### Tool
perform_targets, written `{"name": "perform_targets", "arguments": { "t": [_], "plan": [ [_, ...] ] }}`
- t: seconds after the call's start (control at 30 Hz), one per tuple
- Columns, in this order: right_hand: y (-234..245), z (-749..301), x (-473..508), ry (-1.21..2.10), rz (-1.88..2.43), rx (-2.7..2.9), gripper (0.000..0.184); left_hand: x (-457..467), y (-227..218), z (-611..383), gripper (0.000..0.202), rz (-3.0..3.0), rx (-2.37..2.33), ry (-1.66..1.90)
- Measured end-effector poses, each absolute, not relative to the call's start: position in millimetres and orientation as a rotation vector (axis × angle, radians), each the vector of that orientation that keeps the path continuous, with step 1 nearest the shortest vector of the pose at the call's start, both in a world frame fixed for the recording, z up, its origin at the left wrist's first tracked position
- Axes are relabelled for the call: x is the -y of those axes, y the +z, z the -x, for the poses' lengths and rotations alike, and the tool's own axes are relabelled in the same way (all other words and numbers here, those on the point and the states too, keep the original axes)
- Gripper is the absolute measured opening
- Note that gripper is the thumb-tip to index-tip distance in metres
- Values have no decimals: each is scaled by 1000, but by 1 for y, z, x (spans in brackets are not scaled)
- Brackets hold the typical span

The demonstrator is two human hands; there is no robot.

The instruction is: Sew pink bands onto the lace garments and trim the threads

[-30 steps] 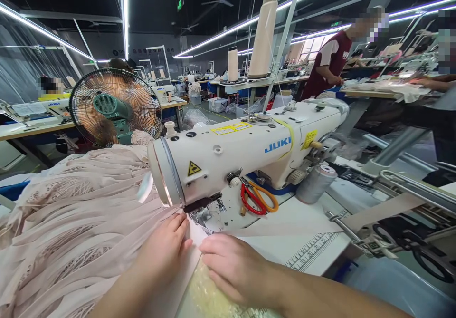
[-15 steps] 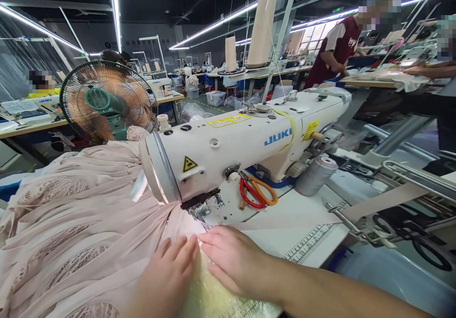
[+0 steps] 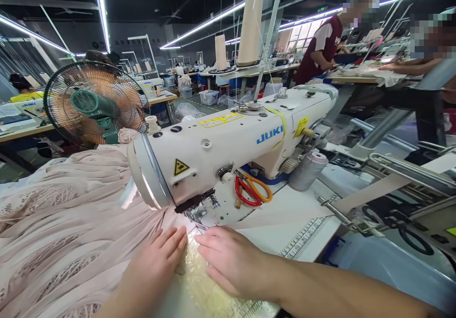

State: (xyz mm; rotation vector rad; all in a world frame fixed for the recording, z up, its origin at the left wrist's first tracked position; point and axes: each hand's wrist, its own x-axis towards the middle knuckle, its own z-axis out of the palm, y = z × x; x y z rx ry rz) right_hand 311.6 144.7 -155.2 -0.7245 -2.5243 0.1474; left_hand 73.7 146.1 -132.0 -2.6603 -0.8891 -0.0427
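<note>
— Where were the hands when you looked?

— Both lay flat in front of the JUKI sewing machine point(image 3: 231, 151). The left hand point(image 3: 156, 261) rested palm down on the pink fabric point(image 3: 71, 213), fingers straight and close together, tips towards the presser foot point(image 3: 199, 212). It was gripping nothing.

— And the right one?

— The right hand point(image 3: 231, 261) was also flat and unclenched. Its fingers pointed left, almost meeting the left hand's fingertips. It pressed on a pale yellow piece point(image 3: 199, 284) that lay between and under both hands, just in front of the foot. That piece looked like lace or netting, though it was too blurred to be sure.

— Where did the pink fabric lie?

— It was heaped in pleated folds to the left of the machine head, and its edge ran in under the foot.

— What else was on the table point(image 3: 285, 216)?

— Scissors point(image 3: 251, 192) with red and orange handles lay under the machine's arm. A grey thread spool point(image 3: 307, 170) stood just to their right. A printed ruler point(image 3: 306, 237) ran along the table near the right forearm.

— And behind it?

— A fan point(image 3: 92, 104) stood beyond the fabric and tall thread cones point(image 3: 251, 21) rose behind the machine. A person in a maroon vest point(image 3: 320, 47) stood at a farther table.
</note>
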Motion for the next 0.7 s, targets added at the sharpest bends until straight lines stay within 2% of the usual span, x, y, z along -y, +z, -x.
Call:
{"name": "perform_targets", "arguments": {
  "t": [0.3,0.5,0.7],
  "plan": [
    [-151,-311,-149,193,721,2576,15,-160,-129,-69,42,2673,1001,34],
    [-155,-311,-153,167,667,2583,15,-169,-118,-79,44,2670,1171,119],
    [-148,-310,-153,96,664,2487,12,-129,-99,-96,48,2493,1341,200]
  ]
}}
